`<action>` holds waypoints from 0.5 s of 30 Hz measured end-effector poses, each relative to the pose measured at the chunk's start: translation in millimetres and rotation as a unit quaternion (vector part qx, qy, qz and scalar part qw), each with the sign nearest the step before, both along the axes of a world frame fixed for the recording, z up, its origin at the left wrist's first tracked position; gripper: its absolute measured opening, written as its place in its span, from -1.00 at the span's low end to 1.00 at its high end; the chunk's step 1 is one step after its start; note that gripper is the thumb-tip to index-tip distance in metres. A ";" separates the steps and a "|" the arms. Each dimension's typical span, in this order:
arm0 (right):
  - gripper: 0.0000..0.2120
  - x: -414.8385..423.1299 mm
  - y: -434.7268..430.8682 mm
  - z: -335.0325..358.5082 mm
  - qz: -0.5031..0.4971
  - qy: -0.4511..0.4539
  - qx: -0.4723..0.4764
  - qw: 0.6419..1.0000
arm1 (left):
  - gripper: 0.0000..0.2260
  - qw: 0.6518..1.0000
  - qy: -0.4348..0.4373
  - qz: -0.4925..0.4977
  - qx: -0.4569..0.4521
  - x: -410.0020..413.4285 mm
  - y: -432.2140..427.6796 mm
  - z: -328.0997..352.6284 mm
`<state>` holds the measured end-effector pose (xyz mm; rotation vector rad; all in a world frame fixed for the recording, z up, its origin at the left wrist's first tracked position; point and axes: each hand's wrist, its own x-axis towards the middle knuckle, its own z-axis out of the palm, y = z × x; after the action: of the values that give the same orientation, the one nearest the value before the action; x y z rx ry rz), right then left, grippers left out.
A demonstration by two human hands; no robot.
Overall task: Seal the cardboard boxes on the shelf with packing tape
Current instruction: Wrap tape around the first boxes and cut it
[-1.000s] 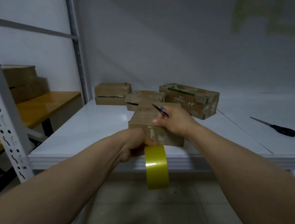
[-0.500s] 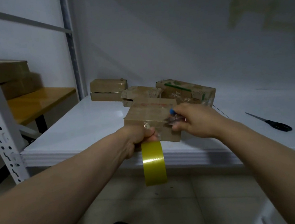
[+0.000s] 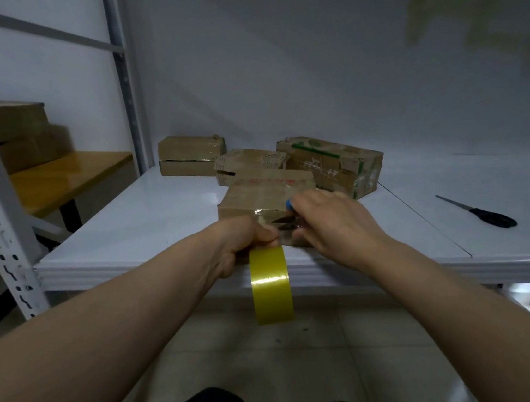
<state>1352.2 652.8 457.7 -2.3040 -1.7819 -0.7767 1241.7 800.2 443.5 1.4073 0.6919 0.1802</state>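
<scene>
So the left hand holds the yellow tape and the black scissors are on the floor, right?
No: the head view shows the black scissors on the white shelf instead. The left hand does hold the yellow tape.

White shelf (image 3: 147,227), four cardboard boxes (image 3: 264,189), black-handled scissors (image 3: 480,216) at right

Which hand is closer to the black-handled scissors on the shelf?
Right. The right hand, holding snips, is left of the scissors; the left hand, gripping the tape roll, is farther left.
</scene>
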 end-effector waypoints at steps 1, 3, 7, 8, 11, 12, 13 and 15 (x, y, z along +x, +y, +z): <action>-0.68 -0.3 1.7 -1.7 0.001 -0.006 0.004 1.000 | -0.91 1.000 0.002 0.001 0.001 0.3 -0.3 0.0; -0.69 0.1 4.2 -5.1 0.007 -0.022 0.013 1.000 | -0.95 1.000 0.004 0.002 0.000 1.1 -0.1 0.2; -0.72 0.9 7.5 -12.1 0.005 -0.042 0.032 0.999 | -0.91 1.000 0.002 -0.001 0.000 1.2 -0.1 2.0; -0.72 0.8 8.5 -13.1 0.004 -0.042 0.029 0.999 | -0.91 1.000 0.002 -0.002 0.000 1.0 0.1 2.8; -0.79 0.1 5.1 -6.8 0.001 -0.010 0.000 1.000 | -0.93 1.000 0.008 -0.007 0.014 -0.8 0.1 4.9; -0.80 1.4 1.0 -2.4 -0.008 0.011 -0.013 1.000 | -0.92 1.000 0.009 -0.007 0.016 -1.2 -0.4 5.1; -0.80 2.4 -3.7 3.1 -0.017 0.029 -0.013 0.999 | -0.90 1.000 0.010 -0.005 0.014 -1.4 -0.7 5.4; -0.78 2.5 -8.4 15.4 -0.040 0.056 0.017 0.997 | -0.89 1.000 0.012 -0.008 0.016 -1.3 -0.9 5.8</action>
<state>1354.7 644.4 473.2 -2.3586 -1.6262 -0.6689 1240.4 799.2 449.3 1.4466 0.7011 0.1629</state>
